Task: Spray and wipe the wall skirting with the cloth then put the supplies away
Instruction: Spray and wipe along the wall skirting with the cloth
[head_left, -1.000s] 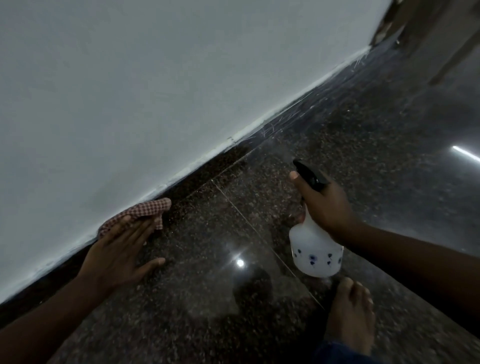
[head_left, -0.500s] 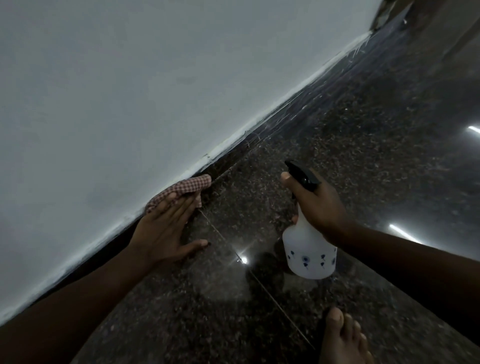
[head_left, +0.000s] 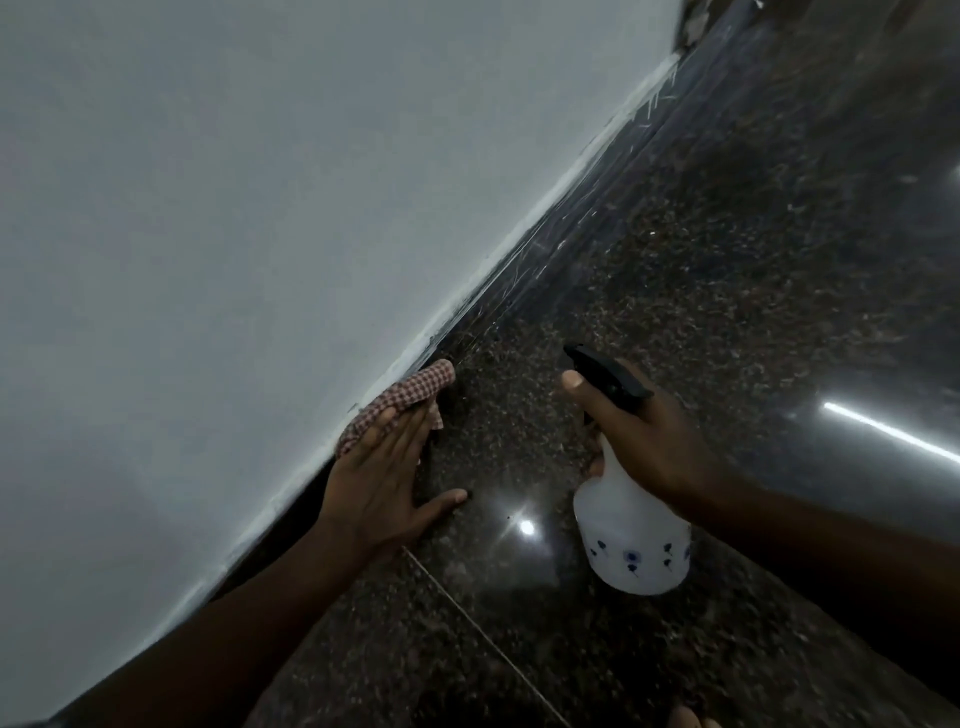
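A dark granite skirting (head_left: 550, 260) runs diagonally along the foot of the white wall (head_left: 260, 208). My left hand (head_left: 384, 478) lies flat, fingers together, pressing a red-and-white checked cloth (head_left: 400, 400) against the skirting. To its right, my right hand (head_left: 644, 436) grips the neck of a white spray bottle (head_left: 634, 535) with small blue flower prints and a black trigger head (head_left: 608, 376). The nozzle points toward the skirting beyond the cloth. The bottle hangs just above the floor.
The floor (head_left: 727, 286) is polished dark speckled granite with bright light reflections (head_left: 527, 527). A thin tile joint (head_left: 483, 639) crosses it near the front. Toes of my foot (head_left: 691, 719) show at the bottom edge. Thin pale streaks mark the skirting further along.
My left hand has slid the cloth along the skirting, further from me. My right hand and the bottle have moved along with it.
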